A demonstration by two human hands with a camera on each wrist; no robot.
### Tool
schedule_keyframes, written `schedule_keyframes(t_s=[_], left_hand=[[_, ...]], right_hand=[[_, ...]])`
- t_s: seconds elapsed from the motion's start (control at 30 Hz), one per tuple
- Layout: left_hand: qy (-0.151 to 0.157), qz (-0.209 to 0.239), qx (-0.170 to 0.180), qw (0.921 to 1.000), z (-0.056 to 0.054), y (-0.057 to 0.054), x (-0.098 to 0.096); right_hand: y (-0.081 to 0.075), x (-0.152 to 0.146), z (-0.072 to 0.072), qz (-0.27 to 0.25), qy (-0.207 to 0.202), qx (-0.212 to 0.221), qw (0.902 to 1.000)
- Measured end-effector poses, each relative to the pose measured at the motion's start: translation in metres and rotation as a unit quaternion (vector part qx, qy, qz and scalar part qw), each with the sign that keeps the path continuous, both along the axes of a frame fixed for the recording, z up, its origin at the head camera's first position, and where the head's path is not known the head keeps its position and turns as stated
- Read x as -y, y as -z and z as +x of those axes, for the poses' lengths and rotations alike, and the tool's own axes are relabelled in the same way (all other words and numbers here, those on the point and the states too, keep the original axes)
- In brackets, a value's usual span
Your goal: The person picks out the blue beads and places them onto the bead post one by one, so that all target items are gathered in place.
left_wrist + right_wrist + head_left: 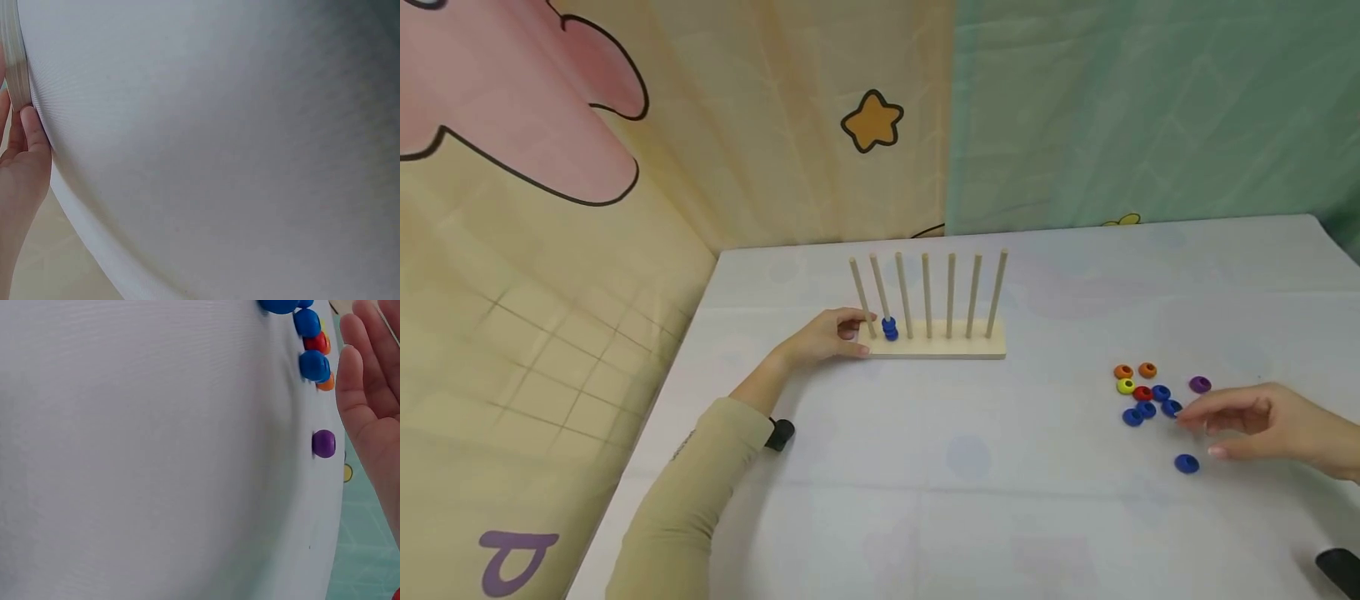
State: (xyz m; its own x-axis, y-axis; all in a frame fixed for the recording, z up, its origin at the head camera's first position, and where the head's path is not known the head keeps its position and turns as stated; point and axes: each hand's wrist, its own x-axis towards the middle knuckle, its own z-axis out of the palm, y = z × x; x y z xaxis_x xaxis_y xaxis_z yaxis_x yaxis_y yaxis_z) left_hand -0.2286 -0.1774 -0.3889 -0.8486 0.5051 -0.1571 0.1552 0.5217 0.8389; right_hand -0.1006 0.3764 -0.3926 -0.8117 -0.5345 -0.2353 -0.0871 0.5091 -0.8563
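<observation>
My left hand grips the left end of a wooden peg stand, thumb at the front edge and fingers by the first peg. In the left wrist view the stand shows only as a strip at the left edge. A few blue beads are stacked low on the second peg. To the right, my right hand hovers with loosely bent fingers over loose beads, seemingly holding nothing. Nearest its fingertips is a blue bead; another blue bead lies below the thumb.
Several beads cluster there, among them a red bead, a yellow bead and an orange bead. A purple bead lies apart. White cloth covers the table. A black object is at the lower right.
</observation>
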Motion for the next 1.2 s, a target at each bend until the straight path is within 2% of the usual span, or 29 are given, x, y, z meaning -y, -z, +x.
schedule_keyframes(t_s=[0.07, 0.17, 0.3, 0.43, 0.53, 0.6, 0.67, 0.8, 1.0, 1.2], left_hand=[[-0.001, 0.001, 0.003, 1.0000, 0.000, 0.000, 0.000], [-0.003, 0.004, 0.007, 1.0000, 0.000, 0.000, -0.001], [-0.004, 0.003, 0.008, 1.0000, 0.000, 0.000, -0.001], [-0.005, 0.008, 0.008, 0.9999, -0.001, 0.000, -0.001], [-0.002, 0.013, 0.007, 0.9999, -0.001, 0.001, -0.001], [-0.004, 0.012, 0.008, 0.9999, -0.002, 0.002, 0.000], [-0.008, 0.008, 0.009, 0.9999, -0.002, 0.003, 0.001], [-0.014, -0.003, 0.011, 0.9998, -0.002, 0.003, 0.003], [-0.010, -0.005, 0.016, 0.9998, -0.001, 0.002, 0.001], [-0.008, -0.007, 0.018, 0.9998, -0.001, 0.001, 0.000]], right_hand=[[0.005, 0.000, 0.001, -0.006, -0.015, -0.007, 0.9998], [0.014, -0.002, 0.002, -0.036, -0.053, -0.047, 0.9968], [0.021, -0.003, 0.004, -0.066, -0.083, -0.093, 0.9900], [0.024, -0.001, 0.005, -0.037, -0.083, -0.136, 0.9865], [0.027, 0.000, 0.004, -0.018, -0.090, -0.183, 0.9788], [0.029, 0.002, 0.003, -0.026, -0.101, -0.201, 0.9740], [0.031, 0.005, 0.003, -0.039, -0.107, -0.205, 0.9721], [0.033, 0.008, 0.003, -0.068, -0.116, -0.175, 0.9754], [0.031, 0.008, 0.008, -0.055, -0.103, -0.164, 0.9796], [0.021, 0.012, 0.005, -0.027, -0.108, -0.132, 0.9851]])
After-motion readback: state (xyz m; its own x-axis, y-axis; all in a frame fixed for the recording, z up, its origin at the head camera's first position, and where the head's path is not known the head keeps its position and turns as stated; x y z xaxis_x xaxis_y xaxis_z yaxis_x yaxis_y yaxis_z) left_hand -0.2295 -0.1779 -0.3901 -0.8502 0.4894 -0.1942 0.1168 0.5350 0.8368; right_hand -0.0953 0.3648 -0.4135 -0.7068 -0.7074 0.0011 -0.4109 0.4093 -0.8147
